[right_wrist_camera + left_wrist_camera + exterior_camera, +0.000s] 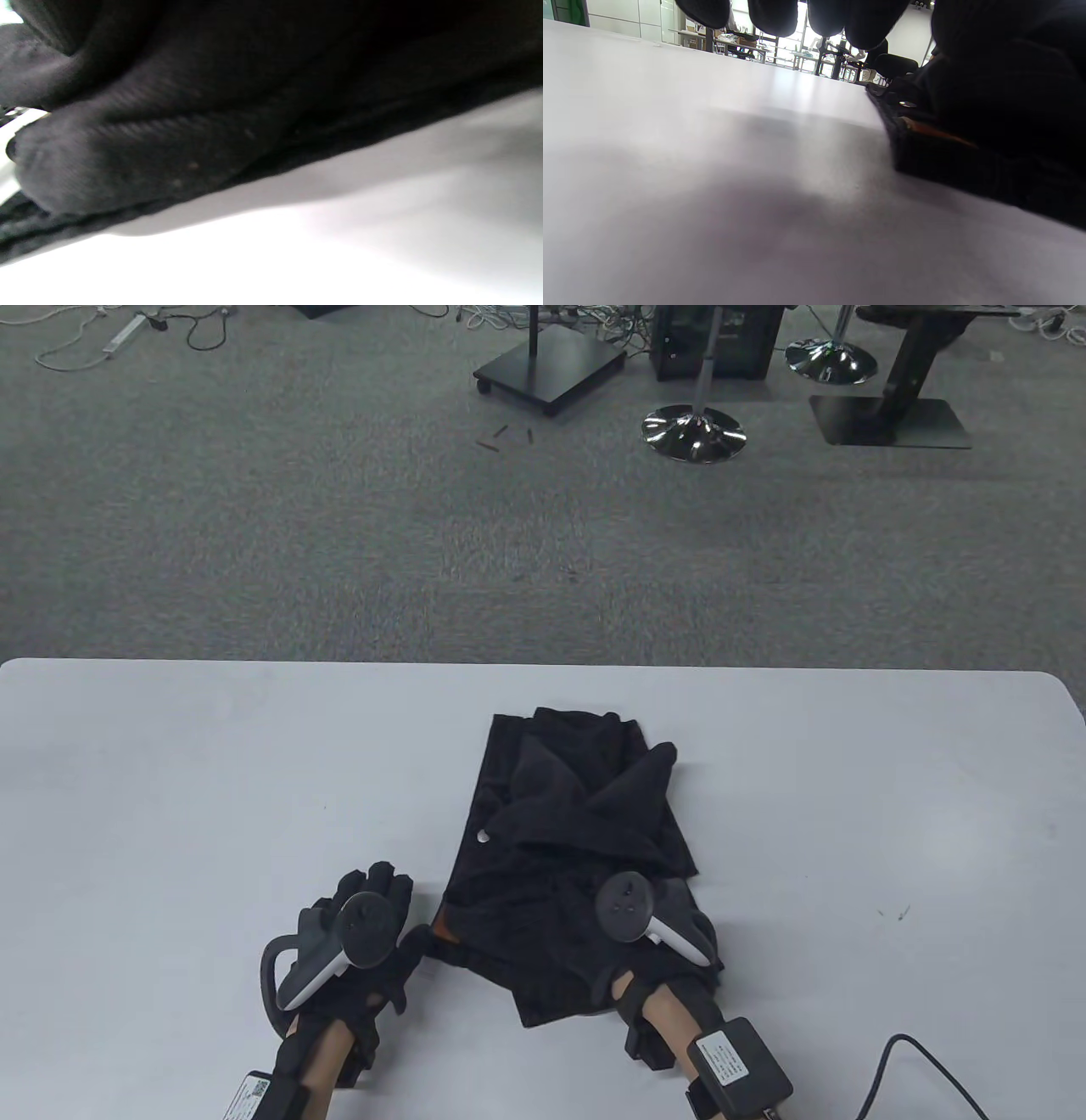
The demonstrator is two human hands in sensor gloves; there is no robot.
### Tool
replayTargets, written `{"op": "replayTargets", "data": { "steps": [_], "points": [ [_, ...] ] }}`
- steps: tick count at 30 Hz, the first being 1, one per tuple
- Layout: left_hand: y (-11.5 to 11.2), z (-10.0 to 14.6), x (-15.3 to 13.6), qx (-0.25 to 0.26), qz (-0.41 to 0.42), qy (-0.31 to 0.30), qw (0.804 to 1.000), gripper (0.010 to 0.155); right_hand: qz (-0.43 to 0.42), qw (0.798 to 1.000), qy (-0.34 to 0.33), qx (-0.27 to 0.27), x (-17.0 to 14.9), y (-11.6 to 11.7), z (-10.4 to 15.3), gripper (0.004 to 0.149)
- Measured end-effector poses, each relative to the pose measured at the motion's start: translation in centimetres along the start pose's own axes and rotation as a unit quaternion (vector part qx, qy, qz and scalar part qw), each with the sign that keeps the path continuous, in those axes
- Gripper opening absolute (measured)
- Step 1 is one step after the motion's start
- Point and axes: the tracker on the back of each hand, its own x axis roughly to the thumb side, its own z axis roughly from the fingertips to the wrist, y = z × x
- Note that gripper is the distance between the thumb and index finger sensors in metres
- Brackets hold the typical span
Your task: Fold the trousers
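Note:
Black trousers [568, 848] lie in a rumpled, partly folded bundle at the middle of the white table [170, 780]. A small silver button [483, 837] shows on their left edge. My left hand [386, 899] lies open on the table just left of the trousers, with its thumb by their near-left corner. In the left wrist view the fingertips [772, 17] hang spread above the bare table, and the trousers [967, 140] with an orange tag [937, 131] lie to the right. My right hand [679, 916] rests on the trousers' near-right edge. A gloved finger [63, 178] lies against the fabric [297, 63]; its grip is hidden.
A black cable [916, 1060] runs over the table at the near right, by my right forearm. The table's far edge [543, 663] borders grey carpet, with stand bases [694, 432] far beyond.

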Motion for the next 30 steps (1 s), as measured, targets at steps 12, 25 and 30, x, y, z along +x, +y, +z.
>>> {"op": "replayTargets", "data": {
  "steps": [12,25,30],
  "points": [
    [-0.1,-0.1,-0.1,-0.001,-0.001,0.002,1.000,0.074,0.091,0.992,-0.068,-0.051,5.2,0.5,1.5,0.076],
    [0.0,0.0,-0.3,0.003,0.005,0.004,1.000,0.074,0.100,0.970,-0.091,-0.204,6.0,-2.1,2.6,0.045],
    [-0.4,0.0,0.5,-0.007,-0.009,-0.004,1.000,0.074,-0.022,0.956,-0.078,-0.283,3.0,-6.3,4.6,0.045]
  ]
}}
